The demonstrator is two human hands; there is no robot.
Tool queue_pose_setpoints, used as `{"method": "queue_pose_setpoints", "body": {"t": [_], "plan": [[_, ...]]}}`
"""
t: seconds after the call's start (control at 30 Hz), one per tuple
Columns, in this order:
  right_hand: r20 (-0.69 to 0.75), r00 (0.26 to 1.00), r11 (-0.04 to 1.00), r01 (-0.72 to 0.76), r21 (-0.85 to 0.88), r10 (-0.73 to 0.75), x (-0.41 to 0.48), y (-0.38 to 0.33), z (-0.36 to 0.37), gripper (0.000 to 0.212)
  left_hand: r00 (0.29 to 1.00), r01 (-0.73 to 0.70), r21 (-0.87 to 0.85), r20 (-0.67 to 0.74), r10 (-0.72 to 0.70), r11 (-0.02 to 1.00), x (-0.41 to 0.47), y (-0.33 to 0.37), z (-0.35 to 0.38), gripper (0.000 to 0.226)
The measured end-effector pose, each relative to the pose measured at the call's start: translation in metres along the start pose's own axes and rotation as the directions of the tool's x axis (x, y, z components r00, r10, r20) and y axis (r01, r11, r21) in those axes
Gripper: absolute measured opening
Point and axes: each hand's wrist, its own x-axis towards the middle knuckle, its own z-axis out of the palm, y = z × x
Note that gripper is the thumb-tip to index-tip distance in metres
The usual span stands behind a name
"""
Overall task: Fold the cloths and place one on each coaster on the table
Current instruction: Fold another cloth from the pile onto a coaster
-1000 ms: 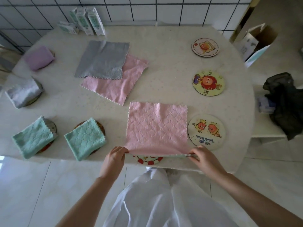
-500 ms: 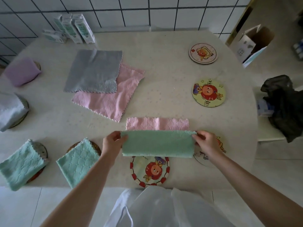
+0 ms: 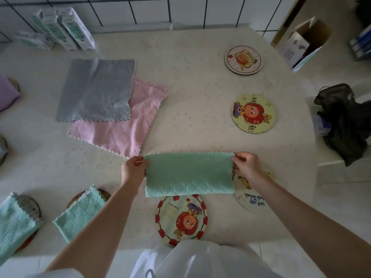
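The left hand (image 3: 133, 169) and right hand (image 3: 246, 167) each pinch a far corner of the folded green cloth (image 3: 188, 175), which lies on the near side of the counter (image 3: 190, 81). A red-rimmed coaster (image 3: 181, 219) sits right at its near edge. The right wrist hides part of another coaster (image 3: 248, 197). A grey cloth (image 3: 96, 90) and a pink cloth (image 3: 124, 131) lie further back.

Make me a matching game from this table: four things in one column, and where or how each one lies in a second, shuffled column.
Things
1. grey cloth
2. pink cloth
3. long green cloth
4. red-rimmed coaster

Place or state
A. spread flat, partly under another cloth
B. at the near table edge, closest to the person
C. folded double, pinched at its ends by the left hand and right hand
D. spread flat, lying on top of another cloth

Pairs: 1-D, 2-A, 3-C, 4-B
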Motion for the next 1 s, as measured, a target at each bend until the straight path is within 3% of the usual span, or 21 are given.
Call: {"method": "queue_pose_setpoints", "body": {"t": [0.33,0.53,0.63,0.7,0.8,0.9,1.0], "plan": [[-0.056,0.998,0.999,-0.023,-0.034,0.022,0.004,-0.004,0.003,0.015,1.000,-0.030,0.077,-0.004,0.030,0.997,0.012,-0.002,0.000,0.006],[-0.054,0.998,0.997,-0.041,-0.069,0.038,0.004,-0.008,0.004,0.017,0.996,-0.072,0.216,-0.043,0.083,0.974,0.016,0.003,0.003,0.018],[-0.109,0.984,0.956,0.105,-0.272,-0.139,-0.004,-0.011,0.001,0.020,0.977,-0.160,0.332,-0.078,0.197,0.929,0.003,0.009,0.006,0.023],[-0.087,0.916,0.836,0.313,-0.451,-0.391,-0.020,-0.011,-0.002,0.022,0.909,-0.328,0.470,-0.080,0.410,0.819,-0.015,0.005,0.009,0.025],[0.130,0.757,0.562,0.576,-0.594,-0.640,-0.056,-0.001,0.002,0.033,0.667,-0.673,0.552,0.165,0.726,0.493,-0.050,-0.019,0.015,0.027],[0.384,0.604,0.287,0.728,-0.623,-0.698,-0.085,0.015,0.017,0.045,0.443,-0.867,0.450,0.502,0.743,0.214,-0.076,-0.053,0.026,0.035],[0.538,0.478,0.095,0.802,-0.590,-0.694,-0.098,0.032,0.036,0.052,0.355,-0.902,0.427,0.642,0.679,0.069,-0.087,-0.074,0.041,0.057]]}}
